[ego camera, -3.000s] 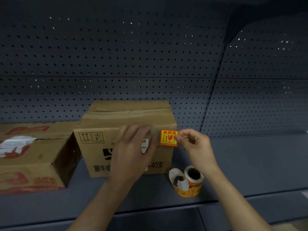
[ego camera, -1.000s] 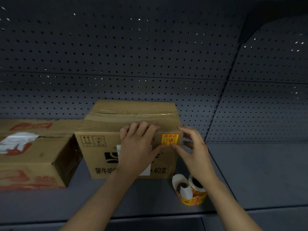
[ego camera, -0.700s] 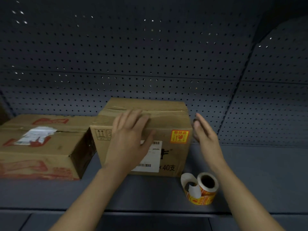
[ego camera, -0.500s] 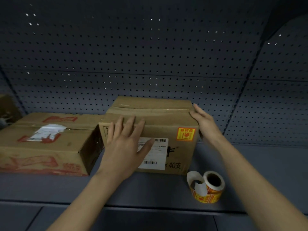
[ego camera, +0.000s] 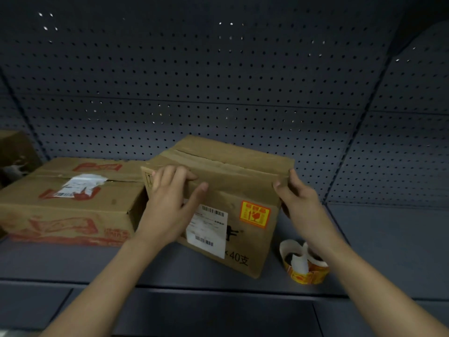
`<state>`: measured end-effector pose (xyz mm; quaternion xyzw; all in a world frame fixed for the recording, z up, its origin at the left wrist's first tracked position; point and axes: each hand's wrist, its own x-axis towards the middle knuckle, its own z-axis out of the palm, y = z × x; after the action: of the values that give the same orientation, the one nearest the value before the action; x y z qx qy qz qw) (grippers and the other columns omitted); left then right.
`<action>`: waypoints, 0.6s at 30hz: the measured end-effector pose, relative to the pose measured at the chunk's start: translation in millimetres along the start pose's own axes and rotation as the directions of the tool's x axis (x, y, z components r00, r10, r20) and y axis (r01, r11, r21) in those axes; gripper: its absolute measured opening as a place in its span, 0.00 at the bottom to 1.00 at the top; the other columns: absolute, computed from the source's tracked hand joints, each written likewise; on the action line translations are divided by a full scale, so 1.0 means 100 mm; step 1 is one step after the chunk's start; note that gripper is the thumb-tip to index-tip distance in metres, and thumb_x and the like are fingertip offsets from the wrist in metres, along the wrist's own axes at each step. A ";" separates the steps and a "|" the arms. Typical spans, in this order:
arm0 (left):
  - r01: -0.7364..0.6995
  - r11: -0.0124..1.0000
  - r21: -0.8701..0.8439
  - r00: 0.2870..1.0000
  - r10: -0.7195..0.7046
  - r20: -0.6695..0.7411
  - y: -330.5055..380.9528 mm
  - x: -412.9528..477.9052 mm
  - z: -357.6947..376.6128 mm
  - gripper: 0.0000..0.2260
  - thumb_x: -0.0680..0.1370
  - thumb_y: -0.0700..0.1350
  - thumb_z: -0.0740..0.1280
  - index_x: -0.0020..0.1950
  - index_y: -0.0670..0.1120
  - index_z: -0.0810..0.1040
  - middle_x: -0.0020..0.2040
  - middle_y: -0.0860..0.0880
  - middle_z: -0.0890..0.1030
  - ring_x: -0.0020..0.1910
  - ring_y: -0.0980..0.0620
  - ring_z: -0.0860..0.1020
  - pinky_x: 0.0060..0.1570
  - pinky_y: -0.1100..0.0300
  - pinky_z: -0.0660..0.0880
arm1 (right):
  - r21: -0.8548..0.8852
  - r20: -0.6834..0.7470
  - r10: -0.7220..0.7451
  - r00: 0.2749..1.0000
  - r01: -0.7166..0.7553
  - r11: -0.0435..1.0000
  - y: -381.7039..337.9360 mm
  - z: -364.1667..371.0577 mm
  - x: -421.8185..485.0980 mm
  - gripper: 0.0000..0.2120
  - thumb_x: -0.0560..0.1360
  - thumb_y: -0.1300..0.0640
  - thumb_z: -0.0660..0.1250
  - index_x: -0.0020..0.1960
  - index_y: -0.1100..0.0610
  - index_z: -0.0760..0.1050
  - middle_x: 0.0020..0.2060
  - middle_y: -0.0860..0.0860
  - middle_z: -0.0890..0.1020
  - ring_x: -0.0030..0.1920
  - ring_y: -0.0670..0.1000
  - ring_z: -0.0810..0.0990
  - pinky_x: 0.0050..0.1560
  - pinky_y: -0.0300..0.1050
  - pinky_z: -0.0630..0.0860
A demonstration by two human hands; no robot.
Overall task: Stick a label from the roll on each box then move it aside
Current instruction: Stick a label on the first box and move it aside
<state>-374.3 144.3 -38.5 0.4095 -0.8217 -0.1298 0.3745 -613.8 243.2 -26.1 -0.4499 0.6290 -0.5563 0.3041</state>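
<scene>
A brown cardboard box [ego camera: 233, 171] stands on the grey shelf, tilted and turned with its left side raised. An orange fragile label [ego camera: 254, 214] sticks to its front, right of a white shipping label [ego camera: 207, 231]. My left hand [ego camera: 170, 203] grips the box's upper front edge, fingers curled over the top and thumb on the front. My right hand [ego camera: 297, 200] grips the upper right corner. The label roll [ego camera: 305, 266], orange with a loose white backing strip, lies on the shelf right of the box, partly behind my right forearm.
A wider, flatter cardboard box [ego camera: 68, 200] with red print and a torn white label sits touching on the left. Part of another box [ego camera: 17, 152] shows at the far left. A perforated grey back panel [ego camera: 218, 81] rises behind. The shelf's front edge [ego camera: 218, 288] runs below.
The orange label went from my right fingers onto the box front. Both hands then moved to the box's top edge and corner, and the box has tilted and turned.
</scene>
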 end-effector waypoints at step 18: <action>0.482 0.703 -0.522 0.872 -0.441 0.211 0.42 -0.20 -0.28 0.43 0.67 0.63 0.68 0.79 0.59 0.53 0.78 0.53 0.57 0.78 0.48 0.58 0.75 0.45 0.61 | -0.569 0.131 0.128 0.983 -0.030 0.821 -0.61 -0.03 0.58 0.24 0.80 0.44 0.63 0.71 0.55 0.74 0.69 0.51 0.76 0.66 0.53 0.75 0.62 0.41 0.66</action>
<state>-370.4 188.5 -8.0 0.4692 -0.6304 -0.4684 0.4038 -627.0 193.1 40.5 -0.5372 0.7564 -0.2932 0.2308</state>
